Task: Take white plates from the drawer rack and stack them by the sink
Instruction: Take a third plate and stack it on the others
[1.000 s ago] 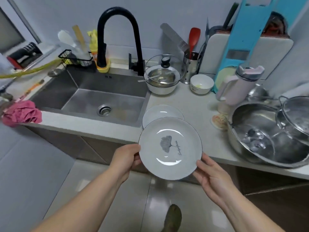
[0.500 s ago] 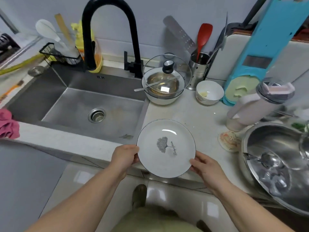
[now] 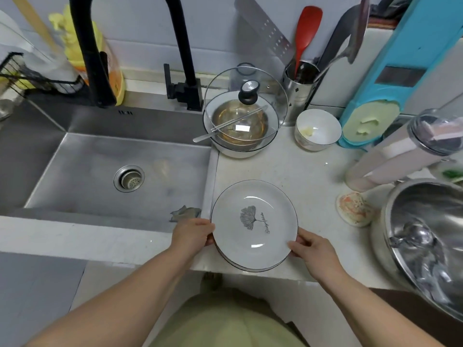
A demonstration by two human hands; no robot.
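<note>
Two bare forearms with no sleeves in view, left hand [image 3: 191,235] and right hand [image 3: 312,250] without rings or watch, pale olive-green garment [image 3: 225,319] covering the torso below

A pale wall [image 3: 213,26] backs a white countertop [image 3: 288,171] beside a steel sink [image 3: 100,171], glossy tiled floor [image 3: 37,296] below.

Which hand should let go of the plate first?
Probably the left hand. It sits at the sink edge, where the plate has little counter beside it, so it's best cleared first. The right hand is over open counter and can steady the plate on the lower plate.
</note>
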